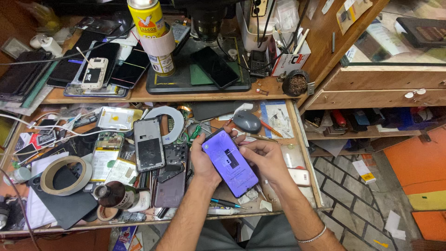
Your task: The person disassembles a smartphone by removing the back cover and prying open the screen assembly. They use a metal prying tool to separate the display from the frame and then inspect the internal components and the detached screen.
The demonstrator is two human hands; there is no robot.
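Note:
A smartphone (pixel 230 162) with a lit purple screen lies tilted across both my hands, above the front of the workbench. My left hand (pixel 203 160) wraps around its left edge, thumb on the upper rim. My right hand (pixel 265 156) grips the right edge, with the index finger bent onto the screen near its middle. A silver bracelet (pixel 312 237) circles my right wrist.
The bench (pixel 297 139) is crowded with opened phones (pixel 148 144), back covers, tape rolls (pixel 65 175), a brown bottle (pixel 118 196), screwdrivers and a grey mouse (pixel 246 122). On the upper shelf stand a yellow spray can (pixel 152 35), dark phones and a mat (pixel 197 76). Drawers are to the right.

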